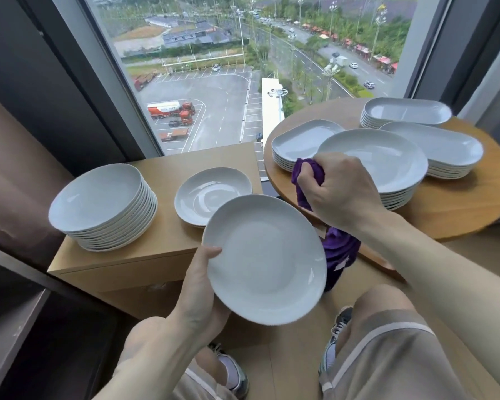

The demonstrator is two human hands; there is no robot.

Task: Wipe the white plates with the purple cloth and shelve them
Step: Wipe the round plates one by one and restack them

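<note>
My left hand (199, 287) grips a round white plate (264, 259) by its left rim, tilted toward me in front of the wooden cabinet. My right hand (337, 187) is clenched on the purple cloth (339, 252), just above and right of that plate. The cloth bunches out of the fist and hangs down behind the plate's right edge. On the cabinet top (168, 166) stand a tall stack of round white plates (104, 206) at the left and a short stack (212, 194) beside it.
A round wooden table (459, 203) at the right carries a stack of round plates (387, 160) and three stacks of oval dishes (300, 142). A large window lies behind. Dark panels close the left side. My knees and shoes are below.
</note>
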